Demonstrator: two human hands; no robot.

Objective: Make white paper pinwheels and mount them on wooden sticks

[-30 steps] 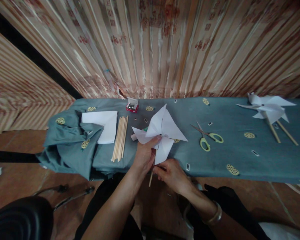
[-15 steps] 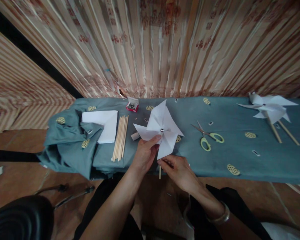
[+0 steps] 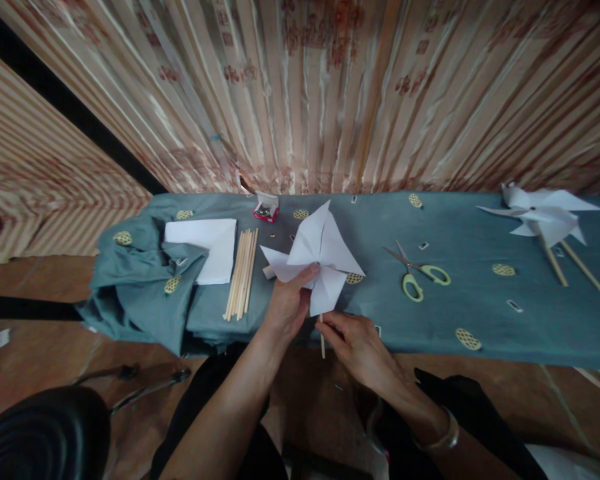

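A white paper pinwheel (image 3: 330, 250) is held over the front of the table, its blades facing up. My left hand (image 3: 293, 300) is closed on it, the thumb pressed at the hub and covering most of the pin there; the other fingers are hidden behind the paper. My right hand (image 3: 350, 337) pinches the thin wooden stick (image 3: 323, 345) just below the lowest blade. Part of a small white roll (image 3: 269, 272) shows beside the left blade. Scissors with green handles (image 3: 413, 272) lie spread to the right.
Wooden sticks (image 3: 241, 273) lie in a bundle beside folded white paper (image 3: 215, 247). Behind them stands a small red box of metal pins (image 3: 266, 211). Finished-looking pinwheels (image 3: 550, 212) rest at the far right of the cloth-covered table (image 3: 460, 293). A black stool (image 3: 45, 433) is at lower left.
My left thumb has moved up onto the hub, covering the pin that showed before. The pinwheel has turned and tilted slightly to the left. My right hand keeps its pinch on the stick.
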